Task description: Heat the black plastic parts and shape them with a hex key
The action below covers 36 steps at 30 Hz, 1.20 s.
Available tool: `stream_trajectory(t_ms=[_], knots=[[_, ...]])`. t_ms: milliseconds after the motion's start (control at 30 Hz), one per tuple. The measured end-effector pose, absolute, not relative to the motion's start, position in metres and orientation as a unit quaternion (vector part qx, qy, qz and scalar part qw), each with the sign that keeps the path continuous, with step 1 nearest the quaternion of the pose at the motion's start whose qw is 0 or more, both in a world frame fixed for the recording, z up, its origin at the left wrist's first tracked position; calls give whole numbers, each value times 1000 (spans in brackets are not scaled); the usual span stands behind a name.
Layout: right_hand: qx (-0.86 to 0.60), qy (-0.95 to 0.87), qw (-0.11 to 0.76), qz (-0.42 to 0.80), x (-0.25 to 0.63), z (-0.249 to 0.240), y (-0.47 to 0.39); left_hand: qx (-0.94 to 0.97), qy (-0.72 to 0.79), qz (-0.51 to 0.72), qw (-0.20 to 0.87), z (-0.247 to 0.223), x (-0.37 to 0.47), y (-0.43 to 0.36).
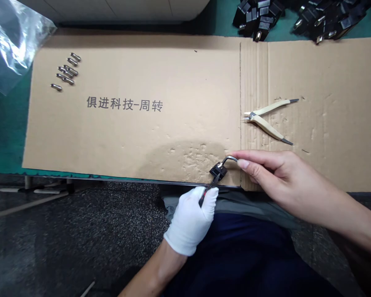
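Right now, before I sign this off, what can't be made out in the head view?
Head view:
Bent metal rod: far end hidden by the right hand.
Dark tool: grip mostly covered by the gloved left hand.
Black parts at upper right: cut off by top edge.
Plastic bag: cut off by left edge.

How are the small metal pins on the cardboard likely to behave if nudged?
The metal pins would probably roll, since their sides look rounded. Their shiny surfaces suggest they may be slippery to pinch. Those bunched close together would likely knock their neighbours.
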State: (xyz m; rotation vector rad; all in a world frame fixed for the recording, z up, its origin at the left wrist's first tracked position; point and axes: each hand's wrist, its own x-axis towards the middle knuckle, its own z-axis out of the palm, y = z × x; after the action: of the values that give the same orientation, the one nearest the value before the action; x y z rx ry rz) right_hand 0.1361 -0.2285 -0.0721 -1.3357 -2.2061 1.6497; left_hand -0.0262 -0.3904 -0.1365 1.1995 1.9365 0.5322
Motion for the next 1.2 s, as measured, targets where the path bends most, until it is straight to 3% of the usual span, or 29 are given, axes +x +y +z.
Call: stream_trajectory(t_ms=[600,867,1200], knots=[[-363,-773,-6,521,131,-68,-198,492,764,191,370,-136,-28,-391],[-299,-756,-80,577,130,-74,-174,522,756,175,353,-138,-33,-390],[-298,-714,-69,630,132,-82,-173,484,748,210,404,-137,-33,-388]])
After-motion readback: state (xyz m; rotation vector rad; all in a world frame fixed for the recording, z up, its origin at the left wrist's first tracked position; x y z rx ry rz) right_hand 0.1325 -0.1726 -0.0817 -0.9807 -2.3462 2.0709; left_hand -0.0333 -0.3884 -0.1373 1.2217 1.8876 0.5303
